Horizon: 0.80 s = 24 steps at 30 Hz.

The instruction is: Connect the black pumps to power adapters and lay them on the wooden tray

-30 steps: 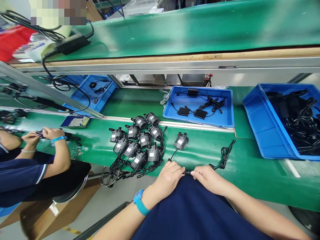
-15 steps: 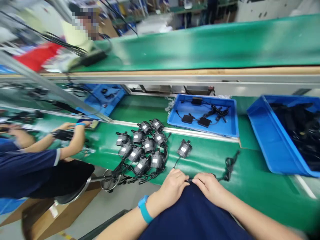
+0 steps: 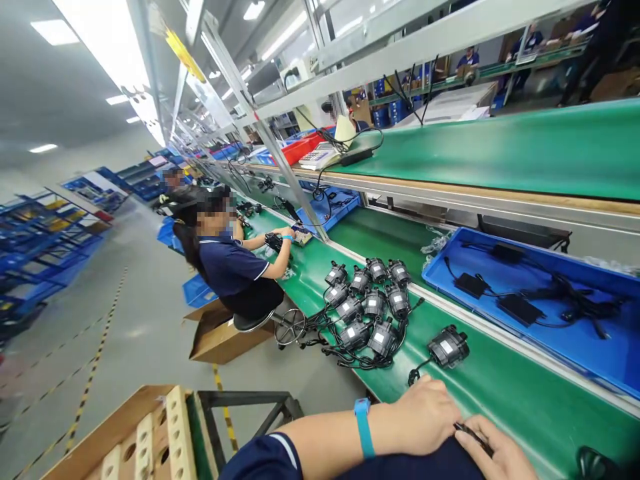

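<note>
My left hand [image 3: 425, 415], with a teal band on its wrist, is closed at the near edge of the bench. Close by on the right, my right hand [image 3: 501, 448] pinches a black cable connector [image 3: 473, 436], whose other end reaches into my left fingers. Just beyond my hands lies a black pump-like unit [image 3: 449, 347] with a white label. Its cable [image 3: 416, 375] runs down towards my left hand. A coiled black cable [image 3: 595, 463] is partly in view at the lower right.
Several similar black units [image 3: 374, 303] sit grouped to the left, cables hanging over the edge. A blue tray [image 3: 560, 347] holds black adapters and cables. A co-worker [image 3: 233, 257] sits further left. A wooden holed rack [image 3: 145, 447] stands at lower left, below a green shelf [image 3: 500, 157].
The view has swung left, bringing the aisle and the seated co-worker into sight. My hands now appear further right and lower, still together at the connector.
</note>
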{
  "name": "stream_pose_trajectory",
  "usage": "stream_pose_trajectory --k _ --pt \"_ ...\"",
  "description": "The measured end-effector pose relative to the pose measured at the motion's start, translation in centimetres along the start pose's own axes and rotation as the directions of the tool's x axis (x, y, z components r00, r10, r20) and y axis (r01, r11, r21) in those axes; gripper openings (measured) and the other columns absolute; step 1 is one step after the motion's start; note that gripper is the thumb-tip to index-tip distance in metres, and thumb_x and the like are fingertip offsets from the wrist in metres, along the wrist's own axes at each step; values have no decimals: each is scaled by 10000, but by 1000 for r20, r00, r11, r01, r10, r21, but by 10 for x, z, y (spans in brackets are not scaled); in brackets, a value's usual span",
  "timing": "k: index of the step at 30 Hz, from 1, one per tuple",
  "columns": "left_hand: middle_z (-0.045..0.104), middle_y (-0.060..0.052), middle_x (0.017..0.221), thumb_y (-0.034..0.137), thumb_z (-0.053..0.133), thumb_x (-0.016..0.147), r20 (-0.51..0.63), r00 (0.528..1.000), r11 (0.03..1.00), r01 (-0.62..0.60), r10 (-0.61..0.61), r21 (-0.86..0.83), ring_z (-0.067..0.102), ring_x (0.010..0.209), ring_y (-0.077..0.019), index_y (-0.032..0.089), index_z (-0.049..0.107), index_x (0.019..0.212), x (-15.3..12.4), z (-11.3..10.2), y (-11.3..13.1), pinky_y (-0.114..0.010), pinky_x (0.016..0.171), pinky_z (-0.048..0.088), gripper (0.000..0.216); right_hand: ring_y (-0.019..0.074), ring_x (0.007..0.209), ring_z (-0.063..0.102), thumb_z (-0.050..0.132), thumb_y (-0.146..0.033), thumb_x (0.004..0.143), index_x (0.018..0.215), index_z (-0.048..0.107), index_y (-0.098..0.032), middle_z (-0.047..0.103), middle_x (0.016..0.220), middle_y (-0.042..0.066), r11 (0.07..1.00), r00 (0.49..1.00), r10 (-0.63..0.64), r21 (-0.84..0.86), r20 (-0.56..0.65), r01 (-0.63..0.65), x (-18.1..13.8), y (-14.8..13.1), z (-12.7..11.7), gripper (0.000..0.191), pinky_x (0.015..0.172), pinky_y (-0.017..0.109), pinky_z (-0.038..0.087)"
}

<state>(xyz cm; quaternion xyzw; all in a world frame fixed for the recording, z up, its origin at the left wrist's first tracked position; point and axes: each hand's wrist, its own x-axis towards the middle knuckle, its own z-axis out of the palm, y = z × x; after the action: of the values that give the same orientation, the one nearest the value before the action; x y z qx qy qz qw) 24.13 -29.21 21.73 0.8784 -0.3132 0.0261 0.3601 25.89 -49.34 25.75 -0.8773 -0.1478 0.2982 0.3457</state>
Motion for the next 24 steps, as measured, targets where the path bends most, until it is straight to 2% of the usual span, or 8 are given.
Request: stream_pose_trajectory --k 2,4,7,9,14,18,22,24 --pt "676 -33 752 369 574 949 8 1000 999 -10 11 -33 548 788 -190 163 653 846 -2 -2 1 -340 715 371 243 210 594 565 393 -798 851 620 598 -223 581 582 32 999 998 47 -25 46 -45 1 -3 1 652 578 290 490" --pt "678 -38 764 409 579 949 9 1000 999 -12 13 -40 548 788 -190 159 645 824 -4 -4 0 -344 727 369 287 194 552 519 336 -797 875 633 602 -219 541 544 20 996 992 84 -39 98 -80 2 -4 1 681 552 289 460" --pt "682 -47 771 381 608 929 7 999 999 49 -50 7 551 811 -206 157 636 795 -6 -6 -1 -353 727 357 263 203 643 571 483 -763 836 787 656 -224 631 679 21 996 995 73 -50 64 -70 2 -5 1 568 645 293 488" --pt "675 -40 736 388 635 915 25 997 997 74 -74 20 547 800 -209 163 615 732 -7 -5 -3 -353 711 343 291 214 685 589 519 -750 817 782 644 -230 649 728 26 995 997 63 -74 47 -60 2 -5 1 536 669 302 486" --pt "661 -25 722 443 657 901 17 1000 1000 -6 6 -1 530 779 -196 167 579 702 -9 0 -7 -352 684 327 348 194 546 470 277 -765 907 656 585 -225 488 526 4 990 979 123 -86 165 -110 1 -9 1 670 562 314 406" --pt "644 -18 716 391 683 881 -3 1000 1000 0 0 22 512 763 -190 169 565 710 -8 0 -9 -351 645 295 303 206 642 537 418 -807 841 706 586 -227 581 653 20 996 993 69 -64 97 -63 1 -8 1 619 625 308 442" --pt "631 -12 722 389 577 954 -21 996 996 -85 85 17 500 769 -183 174 552 708 -7 -4 -8 -352 664 293 328 177 526 427 267 -820 879 638 536 -224 436 516 -9 987 967 164 -35 195 -160 0 -6 0 696 538 300 376" --pt "626 -14 727 371 565 960 -32 996 996 -86 87 28 499 784 -186 173 554 718 -6 -5 -7 -353 672 295 313 182 553 456 279 -806 888 685 571 -218 482 549 0 987 967 161 -16 199 -161 0 -7 -1 687 568 302 401"
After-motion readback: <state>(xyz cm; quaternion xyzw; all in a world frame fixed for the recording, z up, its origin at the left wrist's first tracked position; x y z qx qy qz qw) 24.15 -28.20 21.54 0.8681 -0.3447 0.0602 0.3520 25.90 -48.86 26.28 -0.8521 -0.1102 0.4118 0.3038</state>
